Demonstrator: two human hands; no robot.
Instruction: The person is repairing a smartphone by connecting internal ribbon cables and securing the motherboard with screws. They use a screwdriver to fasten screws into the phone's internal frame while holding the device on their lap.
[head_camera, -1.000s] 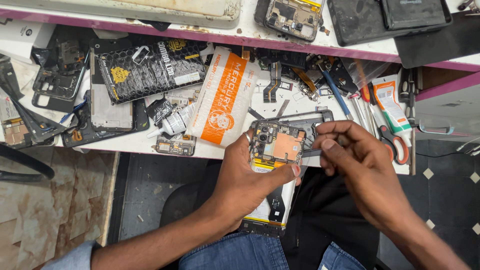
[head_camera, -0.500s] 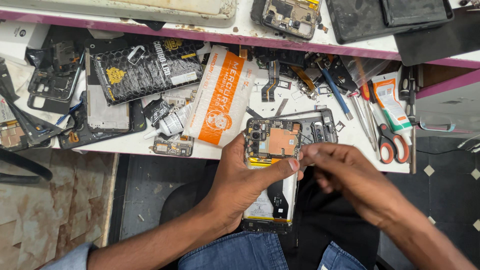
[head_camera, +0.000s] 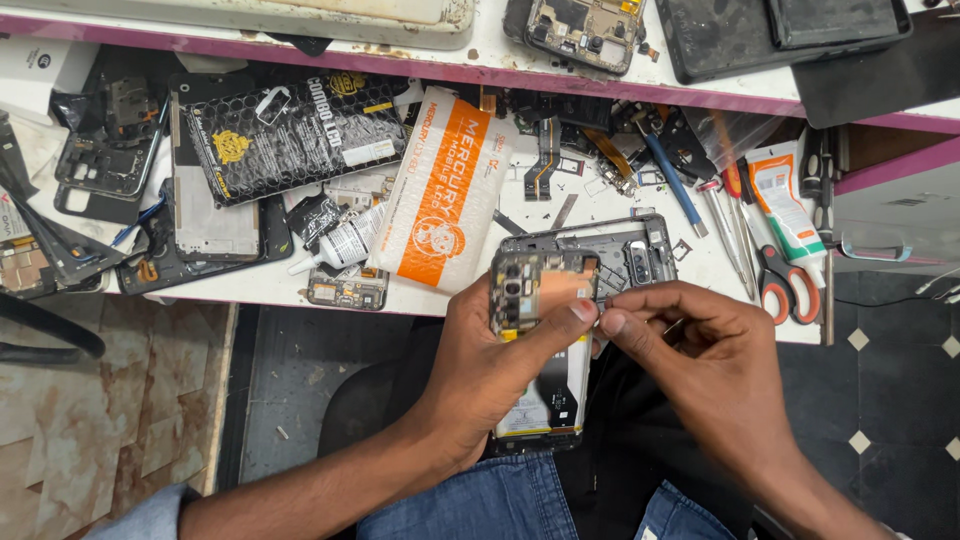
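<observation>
Phone (head_camera: 545, 300) dropped lower toward lap; left hand (head_camera: 490, 370) fingers grip it, right hand (head_camera: 690, 350) fingers pinched on sth tiny, can't tell what. Risk: slip, part lost.

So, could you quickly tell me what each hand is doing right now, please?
Left hand: closed around the opened phone, thumb on its upper part.
Right hand: fingertips pinched at the phone's edge; anything held is too small to tell.

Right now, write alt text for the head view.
A left hand holds an opened phone over the lap while the right hand pinches at its upper edge. Behind, a white workbench holds scissors and phone parts.
</observation>
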